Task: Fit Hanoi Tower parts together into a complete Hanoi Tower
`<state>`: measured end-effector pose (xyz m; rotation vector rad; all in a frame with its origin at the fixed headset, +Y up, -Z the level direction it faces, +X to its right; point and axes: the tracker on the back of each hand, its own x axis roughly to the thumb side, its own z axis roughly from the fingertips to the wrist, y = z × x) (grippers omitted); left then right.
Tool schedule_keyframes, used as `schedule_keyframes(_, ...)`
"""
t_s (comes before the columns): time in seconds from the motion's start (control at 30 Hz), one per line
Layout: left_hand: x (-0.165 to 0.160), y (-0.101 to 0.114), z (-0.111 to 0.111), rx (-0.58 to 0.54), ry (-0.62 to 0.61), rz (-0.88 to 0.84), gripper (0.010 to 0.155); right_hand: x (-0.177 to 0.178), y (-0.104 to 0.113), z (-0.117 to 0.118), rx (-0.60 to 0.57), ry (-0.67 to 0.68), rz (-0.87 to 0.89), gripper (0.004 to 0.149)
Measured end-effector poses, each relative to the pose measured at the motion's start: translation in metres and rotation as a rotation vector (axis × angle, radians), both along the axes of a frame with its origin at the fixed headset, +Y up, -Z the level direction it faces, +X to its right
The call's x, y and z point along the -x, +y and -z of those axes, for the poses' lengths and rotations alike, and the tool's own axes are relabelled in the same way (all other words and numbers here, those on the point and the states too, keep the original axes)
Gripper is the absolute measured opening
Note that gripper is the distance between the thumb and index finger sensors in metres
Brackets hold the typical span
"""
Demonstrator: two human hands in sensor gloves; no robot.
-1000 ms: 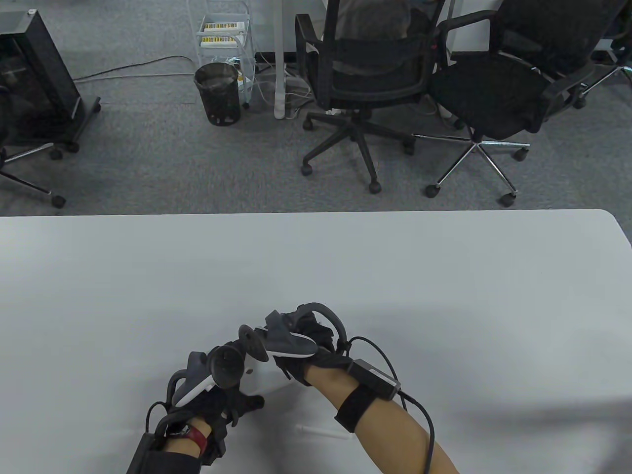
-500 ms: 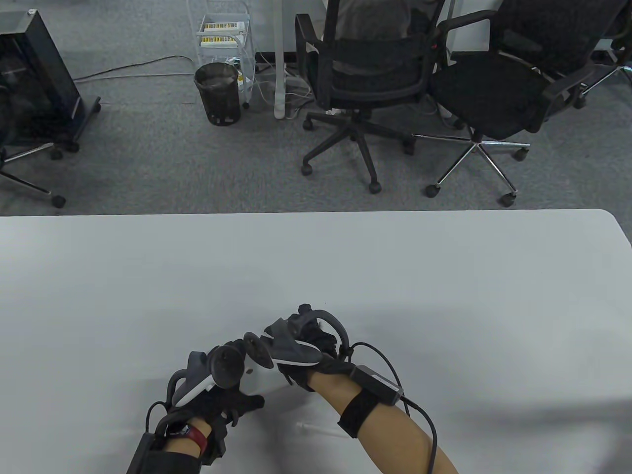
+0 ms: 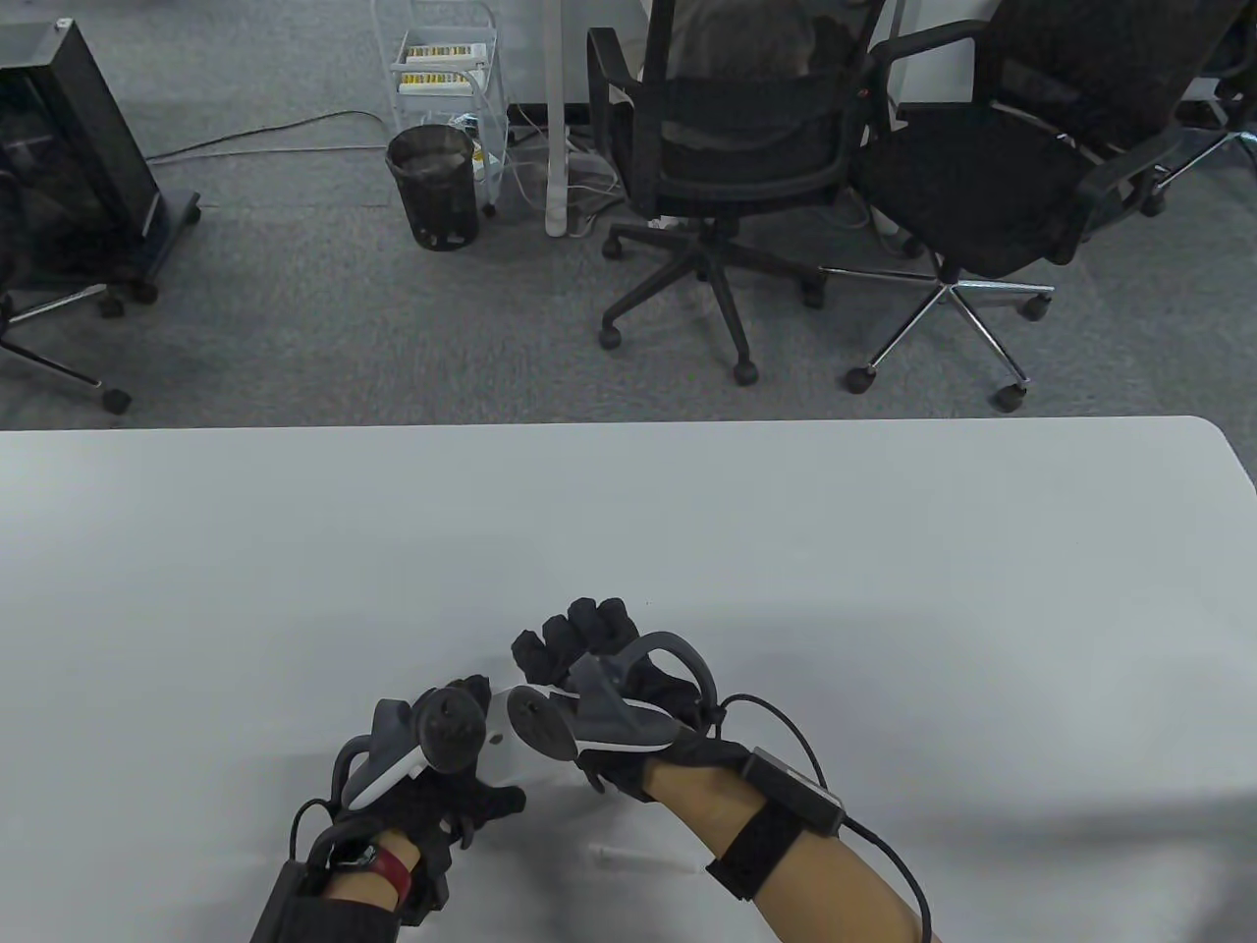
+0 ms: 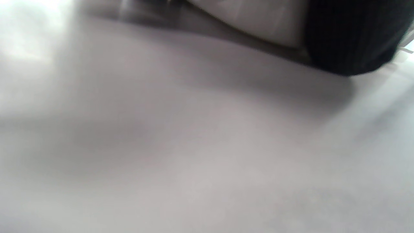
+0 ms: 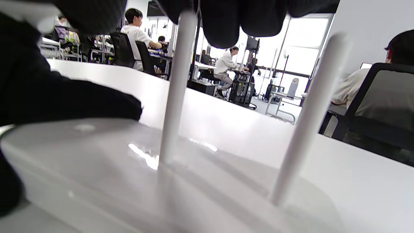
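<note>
The white tower base (image 5: 97,168) lay near the front of the surface (image 3: 884,550), held at its left end by the left hand (image 3: 447,786), while the right hand (image 3: 609,678) gripped the top of one upright peg (image 5: 174,94); a second peg (image 5: 307,123) stood free alongside.

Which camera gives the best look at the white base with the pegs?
The right wrist view: the white base fills the foreground, with two upright pegs standing in it. The table view shows only a sliver of the base between the two hands. The left wrist view is blurred, with just a pale edge at its top.
</note>
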<state>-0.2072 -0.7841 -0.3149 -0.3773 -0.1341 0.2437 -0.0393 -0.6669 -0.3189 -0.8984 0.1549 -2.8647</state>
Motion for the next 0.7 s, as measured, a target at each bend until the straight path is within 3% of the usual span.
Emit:
schedule_keyframes(0.4, 0.000, 0.000, 0.000, 0.000, 0.001, 0.001, 0.117, -0.040, 0.023, -0.028, -0.017, 0.014, 0.080, 0.066)
schedule_keyframes(0.7, 0.000, -0.001, 0.000, 0.001, 0.001, 0.001, 0.117, -0.067, 0.020, -0.044, 0.023, -0.023, 0.116, 0.065)
